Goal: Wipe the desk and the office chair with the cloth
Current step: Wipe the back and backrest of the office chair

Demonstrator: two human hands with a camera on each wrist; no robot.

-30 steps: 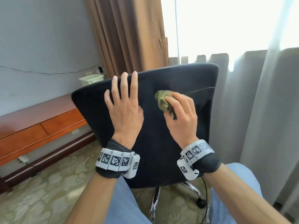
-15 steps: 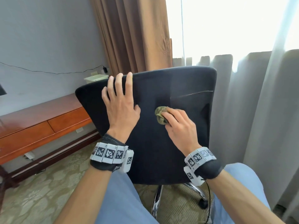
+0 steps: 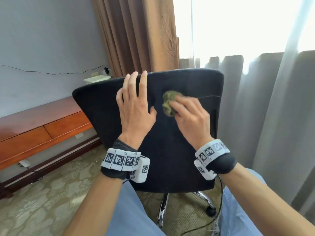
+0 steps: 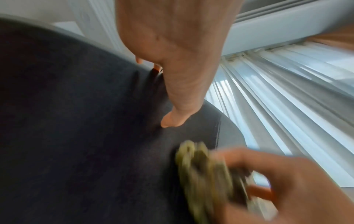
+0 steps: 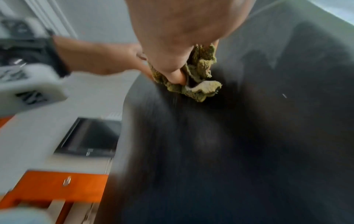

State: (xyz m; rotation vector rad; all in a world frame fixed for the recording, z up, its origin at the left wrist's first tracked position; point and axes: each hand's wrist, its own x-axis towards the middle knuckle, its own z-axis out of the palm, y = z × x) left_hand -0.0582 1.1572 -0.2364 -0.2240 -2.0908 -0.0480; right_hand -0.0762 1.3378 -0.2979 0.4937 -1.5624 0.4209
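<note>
Head view shows me braced against the dark office chair (image 3: 170, 142), which is tipped toward me with its chrome base (image 3: 163, 213) and a castor (image 3: 211, 212) on the patterned carpet (image 3: 42, 201).

My judgement of the risks: the chair rolls, so a hard stroke could push it away or swing it round, since only my flat left hand (image 3: 134, 113) steadies it. That hand lies open, fingers straight, tips reaching the upper edge at about 12 o'clock, gripping nothing, so it could slide on the fabric. The cloth (image 3: 168, 103) is bunched into a small wad; rubbing that way may cover little fabric, and a loose fold could slip from my fingers. A dark cable (image 3: 219, 210) hangs from my right wrist down near the castor and might snag.

My right hand (image 3: 190, 120) has its fingers curled over the green cloth, pinching it and pressing it against the chair fabric. The cloth sits at my fingertips, at about 11 o'clock from the back of that hand, and at about 3 o'clock from my left hand, just beside its thumb. The wooden worktop (image 3: 39, 123) stands well apart at 9 o'clock.
</note>
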